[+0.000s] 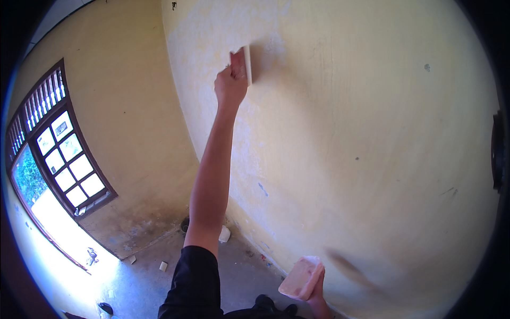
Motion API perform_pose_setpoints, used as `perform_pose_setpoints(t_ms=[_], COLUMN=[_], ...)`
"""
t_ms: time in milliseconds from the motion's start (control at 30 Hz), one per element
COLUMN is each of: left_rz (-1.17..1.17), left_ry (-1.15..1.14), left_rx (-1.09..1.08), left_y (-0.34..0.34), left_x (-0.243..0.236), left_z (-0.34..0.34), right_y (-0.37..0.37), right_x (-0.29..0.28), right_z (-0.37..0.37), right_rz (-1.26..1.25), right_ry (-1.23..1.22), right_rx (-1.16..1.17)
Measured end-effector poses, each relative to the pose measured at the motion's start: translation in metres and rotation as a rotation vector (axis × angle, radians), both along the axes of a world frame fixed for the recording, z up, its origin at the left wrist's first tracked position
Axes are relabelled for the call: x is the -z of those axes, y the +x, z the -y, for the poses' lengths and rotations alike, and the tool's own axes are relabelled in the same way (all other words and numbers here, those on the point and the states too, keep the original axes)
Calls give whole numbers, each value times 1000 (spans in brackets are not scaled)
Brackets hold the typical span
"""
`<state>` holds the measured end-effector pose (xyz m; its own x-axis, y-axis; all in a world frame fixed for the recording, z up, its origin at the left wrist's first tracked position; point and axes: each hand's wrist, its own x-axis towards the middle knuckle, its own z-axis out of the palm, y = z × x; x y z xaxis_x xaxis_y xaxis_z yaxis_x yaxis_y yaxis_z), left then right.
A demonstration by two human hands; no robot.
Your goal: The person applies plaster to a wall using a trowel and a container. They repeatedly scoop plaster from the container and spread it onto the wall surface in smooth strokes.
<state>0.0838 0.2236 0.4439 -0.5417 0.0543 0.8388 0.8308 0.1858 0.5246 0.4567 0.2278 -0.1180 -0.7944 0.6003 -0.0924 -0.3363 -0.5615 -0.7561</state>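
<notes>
My left arm stretches up across the view to the yellow wall [319,133]. My left hand [230,87] is closed round a flat reddish spreader [238,65], whose pale long edge is at the wall and casts a shadow to its right. Whitish, patchy streaks mark the wall around it. Low on the right, my right hand [317,293] grips a shallow pinkish tub [300,277] by its side, close to the wall. The tub is tilted toward me; what it holds is hard to make out.
An adjoining yellow wall [127,117] meets this one at a corner on the left. It has a dark-framed window [69,159] beside a bright doorway. On the grey floor [239,282] lie a white lump [224,234] and a small pale block [163,266].
</notes>
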Motion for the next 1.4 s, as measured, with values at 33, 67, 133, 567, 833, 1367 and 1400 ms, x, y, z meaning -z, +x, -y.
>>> perform_pose_setpoints(t_ms=[33, 67, 133, 567, 833, 1367, 1400], left_rz=[-18, -37, -42, -150, -466, -16, 31], left_ry=[-28, -56, -124, -79, -95, 23, 41], left_rx=[26, 51, -15, 183, -92, 40, 124], left_y=[3, 8, 37, 69, 33, -8, -18], left_x=[-7, -12, -12, 59, 67, 26, 9], left_z=[-5, -12, -26, 24, -70, 1, -2], right_y=[-5, -7, -6, -2, 5, 13, 11], right_x=[1, 3, -20, -45, -78, -82, -83], right_z=[-1, -1, 5, 9, 28, 31, 33], right_rz=[-3, -12, -33, 21, -27, 19, 9], right_ry=[52, 59, 23, -284, -90, 402, 426], right_rx=[20, 25, 19, -50, 78, 298, 287])
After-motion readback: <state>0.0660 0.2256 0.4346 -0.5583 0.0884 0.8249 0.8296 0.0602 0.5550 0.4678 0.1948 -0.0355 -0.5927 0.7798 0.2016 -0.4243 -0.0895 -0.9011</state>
